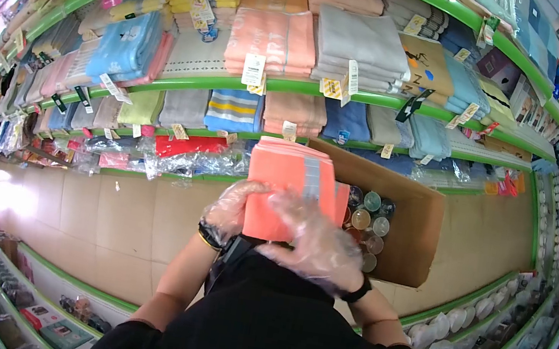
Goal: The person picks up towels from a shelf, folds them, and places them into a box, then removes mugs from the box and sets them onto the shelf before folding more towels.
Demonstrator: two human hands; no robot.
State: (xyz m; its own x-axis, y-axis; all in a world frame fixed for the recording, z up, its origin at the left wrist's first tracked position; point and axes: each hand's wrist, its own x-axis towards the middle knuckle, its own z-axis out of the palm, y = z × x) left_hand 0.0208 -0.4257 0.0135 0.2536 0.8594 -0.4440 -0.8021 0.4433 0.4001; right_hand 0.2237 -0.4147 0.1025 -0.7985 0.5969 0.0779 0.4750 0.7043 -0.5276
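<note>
A folded coral towel, with a grey striped band near its right side, is held up in front of my body; several folded layers show at its top edge. My left hand, in a clear plastic glove, grips its left edge. Across the lower right of the towel lies my right hand, also gloved, with fingers stretched out and thumb apart. Part of another coral towel shows behind the right edge.
A cardboard box with several glass cups or jars stands on the tiled floor at the right. Ahead, green-edged shelves carry folded towels with tags. Lower shelves with goods curve around behind me.
</note>
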